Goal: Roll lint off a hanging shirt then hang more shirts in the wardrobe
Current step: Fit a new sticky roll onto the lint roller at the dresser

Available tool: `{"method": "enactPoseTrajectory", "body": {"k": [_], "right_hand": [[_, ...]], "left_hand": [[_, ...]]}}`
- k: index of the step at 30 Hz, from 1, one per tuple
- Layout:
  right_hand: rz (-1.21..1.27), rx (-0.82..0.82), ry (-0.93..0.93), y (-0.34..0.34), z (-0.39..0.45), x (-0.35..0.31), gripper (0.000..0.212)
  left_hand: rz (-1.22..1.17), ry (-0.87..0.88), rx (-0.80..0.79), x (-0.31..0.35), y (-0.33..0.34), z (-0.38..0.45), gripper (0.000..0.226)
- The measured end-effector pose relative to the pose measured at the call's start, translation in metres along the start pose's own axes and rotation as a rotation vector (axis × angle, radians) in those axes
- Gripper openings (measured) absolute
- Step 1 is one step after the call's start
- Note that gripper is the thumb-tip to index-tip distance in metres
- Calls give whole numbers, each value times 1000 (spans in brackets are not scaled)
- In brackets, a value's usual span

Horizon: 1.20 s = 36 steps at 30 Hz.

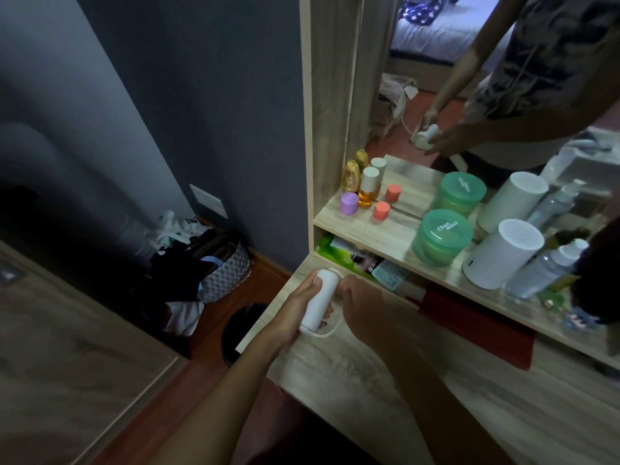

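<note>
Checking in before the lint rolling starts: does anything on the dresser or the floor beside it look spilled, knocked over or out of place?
Nothing spilled or toppled. The bottles and jars on the shelf stand upright, and the left hand holds the white lint roller over the desk top. The only untidy spot is the heap of bags on the floor in the corner.

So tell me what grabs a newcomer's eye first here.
Both hands at the centre: the left hand grips a white cylindrical lint roller over the wooden desk while the right hand meets its top. Next, two green lidded tubs on the shelf, doubled by the mirror.
</note>
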State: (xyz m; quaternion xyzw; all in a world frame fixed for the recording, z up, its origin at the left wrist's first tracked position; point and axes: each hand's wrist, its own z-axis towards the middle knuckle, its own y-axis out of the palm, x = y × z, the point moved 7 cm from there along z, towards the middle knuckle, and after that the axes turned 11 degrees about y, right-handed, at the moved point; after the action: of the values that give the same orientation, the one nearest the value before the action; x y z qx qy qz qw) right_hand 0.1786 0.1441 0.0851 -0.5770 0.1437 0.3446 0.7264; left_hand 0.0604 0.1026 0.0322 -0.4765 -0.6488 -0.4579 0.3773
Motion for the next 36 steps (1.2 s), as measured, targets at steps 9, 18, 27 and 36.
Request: {"method": "enactPoseTrajectory", "body": {"k": [9,18,27,36], "right_hand": [[341,-372,292,8,-5,16,24],[216,-392,267,8,3,12,32],[383,-387,314,15,-3,19,29],[427,-434,306,22,-4,17,36]], "left_hand": [[43,7,11,5,-15,7,24],[172,62,-6,8,-14,9,27],[188,63,23,10,-18,12,34],[162,69,60,14,-19,15,35]]}}
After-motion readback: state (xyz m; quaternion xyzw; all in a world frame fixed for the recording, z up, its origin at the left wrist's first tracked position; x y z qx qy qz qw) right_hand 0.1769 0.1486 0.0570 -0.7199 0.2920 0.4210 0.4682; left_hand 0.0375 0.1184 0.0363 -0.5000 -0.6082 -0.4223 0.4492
